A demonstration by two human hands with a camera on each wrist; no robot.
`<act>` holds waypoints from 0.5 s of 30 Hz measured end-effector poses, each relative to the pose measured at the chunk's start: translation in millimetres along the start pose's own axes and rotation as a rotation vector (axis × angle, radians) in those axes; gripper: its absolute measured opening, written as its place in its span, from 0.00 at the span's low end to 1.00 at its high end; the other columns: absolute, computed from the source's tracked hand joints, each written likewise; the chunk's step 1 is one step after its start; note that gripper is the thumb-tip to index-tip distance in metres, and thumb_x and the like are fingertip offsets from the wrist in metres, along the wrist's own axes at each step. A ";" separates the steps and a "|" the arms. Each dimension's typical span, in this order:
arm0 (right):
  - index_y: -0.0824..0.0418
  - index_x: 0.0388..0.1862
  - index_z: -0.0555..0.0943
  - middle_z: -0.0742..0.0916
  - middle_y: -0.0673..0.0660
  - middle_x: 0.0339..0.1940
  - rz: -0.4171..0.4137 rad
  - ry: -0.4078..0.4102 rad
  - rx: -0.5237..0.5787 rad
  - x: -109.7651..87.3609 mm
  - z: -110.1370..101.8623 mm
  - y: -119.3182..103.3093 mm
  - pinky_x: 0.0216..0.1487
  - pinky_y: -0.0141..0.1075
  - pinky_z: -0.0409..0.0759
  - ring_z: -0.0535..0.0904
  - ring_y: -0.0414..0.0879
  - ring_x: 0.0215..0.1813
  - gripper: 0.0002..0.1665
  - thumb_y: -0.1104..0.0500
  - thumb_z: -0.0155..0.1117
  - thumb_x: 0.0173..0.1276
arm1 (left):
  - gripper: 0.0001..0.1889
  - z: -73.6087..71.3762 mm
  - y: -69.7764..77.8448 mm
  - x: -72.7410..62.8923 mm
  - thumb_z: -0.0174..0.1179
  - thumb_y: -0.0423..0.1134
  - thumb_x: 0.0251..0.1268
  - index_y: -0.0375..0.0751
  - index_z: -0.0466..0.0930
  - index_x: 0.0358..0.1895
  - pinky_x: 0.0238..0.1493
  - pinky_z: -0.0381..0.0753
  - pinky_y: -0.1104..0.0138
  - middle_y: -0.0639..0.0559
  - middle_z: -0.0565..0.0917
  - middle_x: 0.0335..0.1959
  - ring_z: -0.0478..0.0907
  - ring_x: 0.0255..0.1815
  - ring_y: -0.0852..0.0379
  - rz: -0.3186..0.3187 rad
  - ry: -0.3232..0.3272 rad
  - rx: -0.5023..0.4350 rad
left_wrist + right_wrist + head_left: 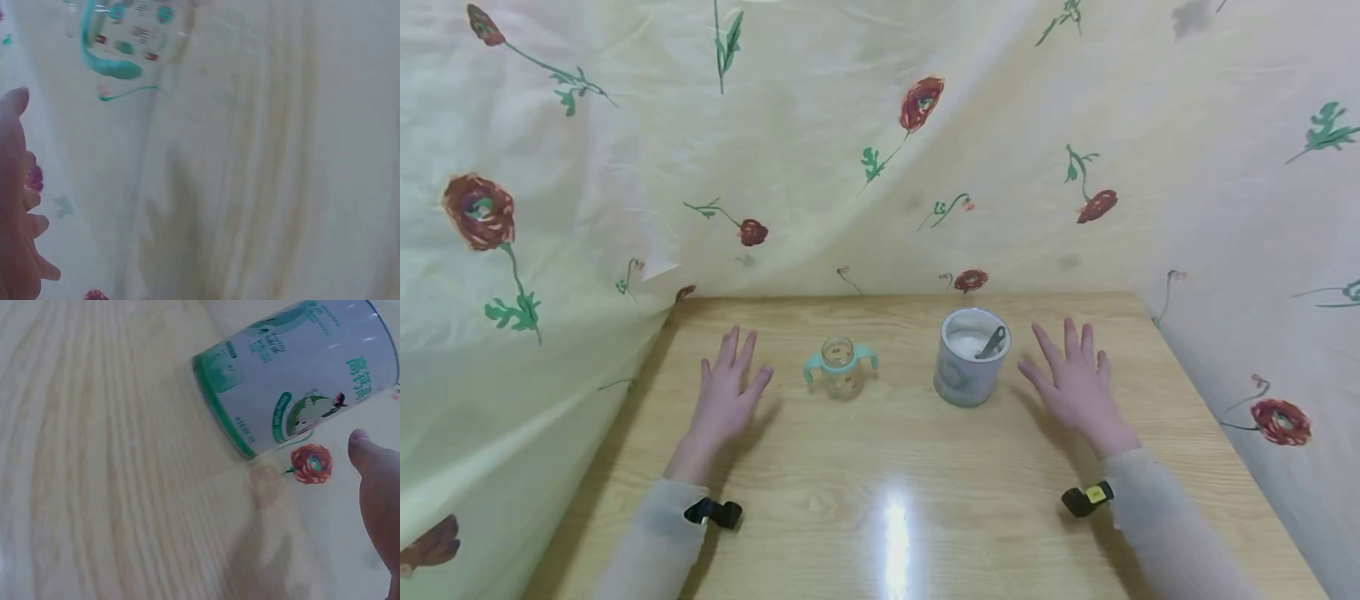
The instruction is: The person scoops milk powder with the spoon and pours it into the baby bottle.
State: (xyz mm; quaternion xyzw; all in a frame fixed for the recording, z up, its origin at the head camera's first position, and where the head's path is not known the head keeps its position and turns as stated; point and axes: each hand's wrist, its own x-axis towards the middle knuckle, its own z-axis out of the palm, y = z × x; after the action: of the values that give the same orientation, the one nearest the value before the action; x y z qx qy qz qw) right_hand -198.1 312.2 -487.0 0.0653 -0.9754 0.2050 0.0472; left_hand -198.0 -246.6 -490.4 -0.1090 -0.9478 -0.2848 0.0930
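My left hand (727, 400) is held over the left part of the table with its fingers spread, holding nothing. To its right stands a small clear baby bottle (842, 379) without a lid, with a mint-green two-handled collar. My right hand (1081, 390), also spread and free of any object, is just right of an uncovered milk powder tin (967, 375). White powder (966, 342) shows inside the tin, and a grey scoop (992, 342) leans in it. In the right wrist view the tin (294, 381) has a green base band and printed label, with my thumb (375, 481) beside it.
The wooden table (850, 475) reaches back to a cream cloth (820, 150) with red flowers, which also hangs along both sides. A bright light reflection (897, 542) lies on the front of the tabletop. Each wrist wears a small black camera (713, 512).
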 end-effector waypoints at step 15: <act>0.57 0.86 0.64 0.73 0.66 0.81 0.078 0.235 0.534 5.5 -16.9 -30.0 0.72 0.61 0.76 0.72 0.67 0.77 0.36 0.43 0.51 0.88 | 0.20 -3.0 49.5 14.0 0.51 0.35 0.82 0.28 0.82 0.66 0.72 0.74 0.38 0.35 0.83 0.67 0.79 0.69 0.32 0.231 0.486 -0.406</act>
State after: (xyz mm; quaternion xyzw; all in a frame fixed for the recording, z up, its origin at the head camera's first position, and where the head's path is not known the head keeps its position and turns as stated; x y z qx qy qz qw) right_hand -198.0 291.2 -459.2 0.0135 -0.8766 0.4622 0.1333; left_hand -198.3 -205.8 -458.9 -0.1609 -0.8032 -0.4731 0.3243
